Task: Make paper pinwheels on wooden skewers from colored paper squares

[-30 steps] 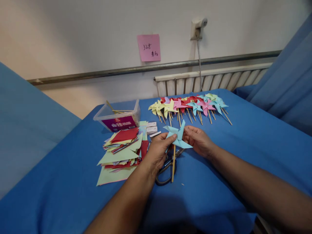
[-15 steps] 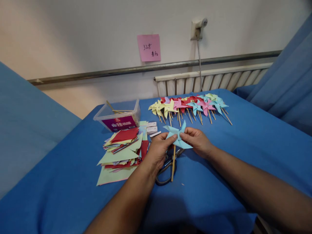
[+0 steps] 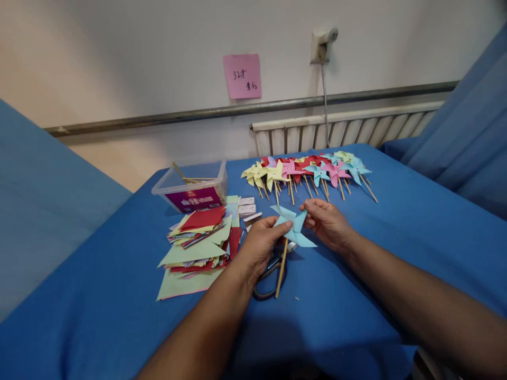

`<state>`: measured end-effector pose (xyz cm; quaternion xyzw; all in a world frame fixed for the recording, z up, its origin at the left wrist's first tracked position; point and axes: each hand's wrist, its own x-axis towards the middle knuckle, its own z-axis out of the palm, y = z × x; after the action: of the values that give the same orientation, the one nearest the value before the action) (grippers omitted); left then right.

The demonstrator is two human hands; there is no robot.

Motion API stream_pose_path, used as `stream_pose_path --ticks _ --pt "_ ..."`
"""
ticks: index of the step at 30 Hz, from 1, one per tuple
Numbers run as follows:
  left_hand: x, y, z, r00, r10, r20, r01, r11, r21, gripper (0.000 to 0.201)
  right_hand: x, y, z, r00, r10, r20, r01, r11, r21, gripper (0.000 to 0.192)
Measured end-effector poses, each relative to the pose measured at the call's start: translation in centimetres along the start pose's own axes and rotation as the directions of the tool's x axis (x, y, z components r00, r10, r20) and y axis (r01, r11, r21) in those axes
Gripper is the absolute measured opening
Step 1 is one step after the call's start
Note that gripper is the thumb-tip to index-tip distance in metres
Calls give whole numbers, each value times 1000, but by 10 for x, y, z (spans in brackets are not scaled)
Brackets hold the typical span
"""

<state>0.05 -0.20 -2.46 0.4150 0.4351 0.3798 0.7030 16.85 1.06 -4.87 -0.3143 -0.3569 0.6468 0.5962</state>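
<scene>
Two hands meet on one light blue paper pinwheel (image 3: 292, 227) just below the centre of the frame, above the blue cloth-covered table (image 3: 396, 237). The main risk, as I judge it, lies at the hub: the thin paper blades are only lightly fixed to the wooden stick (image 3: 282, 266), so a hard pinch or a twist from either side could tear a blade, crease it flat or pull the wheel off its stick. The stick slants down toward the black-handled scissors (image 3: 266, 274) lying directly beneath it, and if the pinwheel drops, it could catch there. A sideways sweep of the forearm could also scatter the stack of cut coloured paper (image 3: 196, 243) at centre left.

The left hand (image 3: 259, 245) is curled narrow, thumb and forefinger pinching the pinwheel's left blade near the hub, the other fingers folded under around the top of the stick. The right hand (image 3: 327, 221) is loosely closed, its fingertips gripping the right blade tip; whether the thumb presses the hub I cannot tell.

Above centre, a row of finished pinwheels (image 3: 309, 171) in yellow, red, pink and blue lies fanned out, well apart from the hands. A clear plastic box (image 3: 194, 187) with spare sticks stands at upper left of the table.
</scene>
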Motion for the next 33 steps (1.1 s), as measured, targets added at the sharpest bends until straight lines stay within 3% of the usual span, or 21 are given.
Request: stream_pose_path --ticks 4,6,9,12,17,19,22,26,29,33 --pt "-1 0 2 1000 12 11 -13 999 38 36 0 -1 -2 998 -11 -68 9 999 -34 27" --pt "-2 1 3 1000 17 -5 -17 998 68 34 -1 -3 0 995 -66 -78 52 985 -167 28" --pt "-2 1 6 998 38 -48 -34 995 90 33 -6 -4 4 969 -246 10 221 854 -472 23" --pt "-2 0 6 996 49 -72 -45 997 62 34 -9 -2 6 932 -345 112 342 729 -593 18" --pt "2 2 3 989 62 -131 -72 995 -68 29 -6 5 4 952 -303 -36 251 843 -476 44" --pt "3 3 1 980 72 -188 -96 988 -121 25 -7 6 4 944 -330 -30 273 824 -496 51" --pt "3 5 1 970 57 -236 -107 973 -205 22 -14 10 10 910 -396 127 372 640 -672 59" --pt "2 4 3 978 71 -194 -122 958 -261 21 -23 14 17 843 -442 307 477 348 -807 60" --pt "3 2 4 981 96 -166 -141 948 -285 20 -22 16 16 830 -435 350 493 278 -824 44" --pt "3 0 3 985 88 -149 -127 952 -280 16 -18 14 12 826 -434 361 501 270 -823 32"
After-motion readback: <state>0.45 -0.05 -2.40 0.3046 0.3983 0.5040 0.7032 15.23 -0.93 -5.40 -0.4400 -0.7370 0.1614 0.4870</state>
